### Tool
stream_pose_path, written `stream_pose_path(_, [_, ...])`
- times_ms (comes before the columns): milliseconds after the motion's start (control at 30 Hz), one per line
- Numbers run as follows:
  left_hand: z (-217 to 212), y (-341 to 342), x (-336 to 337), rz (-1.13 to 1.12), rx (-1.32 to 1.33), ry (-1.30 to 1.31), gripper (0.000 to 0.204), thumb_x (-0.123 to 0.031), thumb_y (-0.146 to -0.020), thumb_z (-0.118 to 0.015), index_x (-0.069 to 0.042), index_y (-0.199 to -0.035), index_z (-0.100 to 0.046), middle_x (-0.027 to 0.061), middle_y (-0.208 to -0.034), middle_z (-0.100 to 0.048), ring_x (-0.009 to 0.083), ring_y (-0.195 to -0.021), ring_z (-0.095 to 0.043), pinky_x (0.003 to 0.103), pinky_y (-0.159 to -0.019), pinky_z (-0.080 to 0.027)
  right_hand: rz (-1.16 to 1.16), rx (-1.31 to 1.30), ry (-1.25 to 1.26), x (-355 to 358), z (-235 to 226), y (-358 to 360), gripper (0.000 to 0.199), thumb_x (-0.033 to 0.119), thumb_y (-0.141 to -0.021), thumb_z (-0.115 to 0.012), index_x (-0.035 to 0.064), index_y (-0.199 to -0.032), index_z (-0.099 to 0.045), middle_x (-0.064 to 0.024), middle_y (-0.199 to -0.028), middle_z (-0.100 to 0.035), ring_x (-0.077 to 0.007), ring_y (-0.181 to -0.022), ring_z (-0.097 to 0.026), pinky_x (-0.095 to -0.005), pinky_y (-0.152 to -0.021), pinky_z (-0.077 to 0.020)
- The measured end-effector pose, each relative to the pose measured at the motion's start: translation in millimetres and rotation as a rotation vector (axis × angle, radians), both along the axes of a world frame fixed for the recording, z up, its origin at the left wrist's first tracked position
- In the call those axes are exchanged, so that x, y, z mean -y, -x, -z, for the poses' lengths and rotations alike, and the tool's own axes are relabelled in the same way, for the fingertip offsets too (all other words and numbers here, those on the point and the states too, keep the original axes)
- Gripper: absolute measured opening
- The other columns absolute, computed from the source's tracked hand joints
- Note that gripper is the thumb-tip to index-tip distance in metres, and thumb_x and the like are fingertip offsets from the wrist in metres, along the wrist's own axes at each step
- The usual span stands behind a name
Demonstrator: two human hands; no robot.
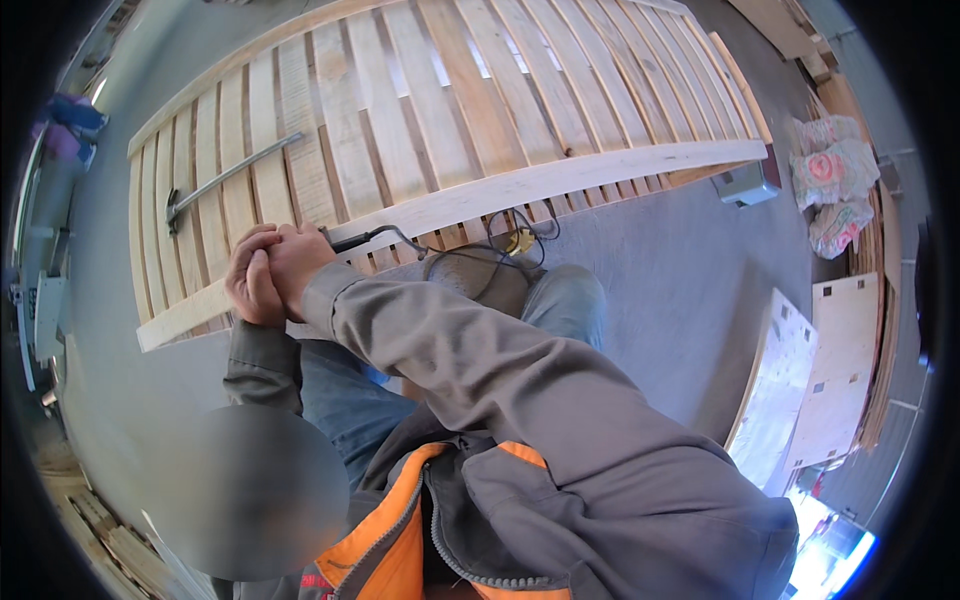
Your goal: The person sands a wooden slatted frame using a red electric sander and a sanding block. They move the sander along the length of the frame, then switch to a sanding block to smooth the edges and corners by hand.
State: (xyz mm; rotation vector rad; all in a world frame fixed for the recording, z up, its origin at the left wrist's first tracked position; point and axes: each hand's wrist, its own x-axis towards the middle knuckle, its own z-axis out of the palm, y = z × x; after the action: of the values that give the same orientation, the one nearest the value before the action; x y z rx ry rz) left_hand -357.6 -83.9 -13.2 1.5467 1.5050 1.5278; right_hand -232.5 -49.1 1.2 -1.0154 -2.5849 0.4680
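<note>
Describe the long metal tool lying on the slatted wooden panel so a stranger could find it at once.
Start at the big slatted wooden panel lying flat on the grey floor in front of the person. Near its left end, above the clasped left hand and right hand, a long metal bar lies slantwise across the slats. It is the only grey, shiny thing on the pale wood, with a small head at its lower left end.

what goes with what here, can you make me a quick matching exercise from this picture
Things:
1. metal bar
2. black cable
3. sacks
4. left hand

Places or states:
a. piled at the right by the boards
b. lying across the slats of the wooden frame
c. clasped with the right hand
d. running along the frame's near rail

Pairs: 1-b, 2-d, 3-a, 4-c
</note>
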Motion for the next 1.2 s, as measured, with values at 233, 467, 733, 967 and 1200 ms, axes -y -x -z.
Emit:
stream_pose_path(233, [-2.6,-94.2,-46.0,0.146,0.011,-0.041,0.026,-0.007,-0.093,-0.052,0.007,-0.101,-0.073,0.0209,-0.115,-0.072,0.0291,-0.112,-0.067,0.039,-0.103,-0.049,0.169,-0.051,-0.028,-27.0,6.9,-91.5,0.024,0.026,-0.082,-0.069,0.0158,-0.104,-0.071,-0.0077,-0.108,-0.072,-0.0300,-0.113,-0.063,-0.0485,-0.087,-0.0492])
stream_pose_path(467, [-2.9,-185.5,-86.4,0.270,-0.011,-0.040,0.028,-0.009,-0.094,-0.051,0.005,-0.104,-0.073,0.0203,-0.118,-0.072,0.0283,-0.115,-0.066,0.038,-0.105,-0.048,0.258,0.017,-0.041,-55.8,5.6,-186.8,0.027,0.026,-0.081,-0.072,0.0142,-0.105,-0.072,-0.0075,-0.106,-0.072,-0.0291,-0.111,-0.063,-0.0456,-0.086,-0.0493])
stream_pose_path(733, [-1.2,-318.8,-127.2,0.303,-0.009,-0.135,0.021,-0.003,-0.088,-0.055,0.002,-0.095,-0.074,0.0183,-0.103,-0.075,0.0300,-0.097,-0.071,0.038,-0.091,-0.055,0.377,0.202,0.045,-78.2,-11.8,-314.7,0.035,0.029,-0.082,-0.071,0.0117,-0.113,-0.072,-0.0096,-0.114,-0.072,-0.0285,-0.115,-0.063,-0.0446,-0.090,-0.0504])
stream_pose_path(967, [-4.4,-427.9,-159.7,0.360,-0.053,-0.108,0.021,-0.004,-0.088,-0.056,0.000,-0.095,-0.076,0.0161,-0.103,-0.075,0.0292,-0.100,-0.070,0.038,-0.093,-0.055,0.475,0.411,0.102,-106.8,-15.9,-414.9,0.036,0.031,-0.081,-0.073,0.0154,-0.114,-0.073,-0.0091,-0.119,-0.073,-0.0265,-0.119,-0.065,-0.0424,-0.095,-0.0545])
stream_pose_path(1200, [-11.1,-509.0,-179.1,0.397,-0.137,-0.130,0.018,-0.017,-0.085,-0.061,-0.006,-0.085,-0.075,0.0133,-0.096,-0.075,0.0366,-0.096,-0.068,0.046,-0.088,-0.055,0.624,0.401,-0.115,-116.1,1.2,-500.2,0.035,0.035,-0.077,-0.078,0.0150,-0.105,-0.074,-0.0129,-0.106,-0.075,-0.0317,-0.103,-0.072,-0.0436,-0.089,-0.0586])
